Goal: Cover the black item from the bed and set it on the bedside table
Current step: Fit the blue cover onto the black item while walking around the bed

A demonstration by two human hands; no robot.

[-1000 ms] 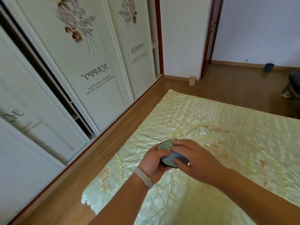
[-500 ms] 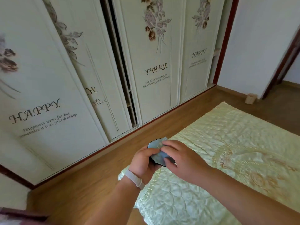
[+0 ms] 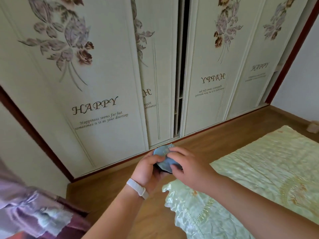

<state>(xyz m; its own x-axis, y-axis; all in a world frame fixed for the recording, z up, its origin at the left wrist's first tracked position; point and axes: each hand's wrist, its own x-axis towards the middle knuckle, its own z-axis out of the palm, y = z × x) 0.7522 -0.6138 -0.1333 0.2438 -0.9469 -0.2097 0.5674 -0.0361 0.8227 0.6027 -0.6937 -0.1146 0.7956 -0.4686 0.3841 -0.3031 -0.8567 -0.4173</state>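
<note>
Both hands clamp round black item point(image 3: 164, 158) in air over floor, left of bed point(image 3: 259, 178): left grip point(image 3: 148, 169) under, right grip point(image 3: 185, 167) pressing cover. Covering step, seemingly. Next: carry to bedside table, not clearly visible.

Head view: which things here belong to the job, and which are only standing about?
Belong to the job:
- round black item, held over the floor
- left hand and right hand, both gripping it
- bed

Only standing about:
- wardrobe doors
- purple cloth
- white wristband
</note>
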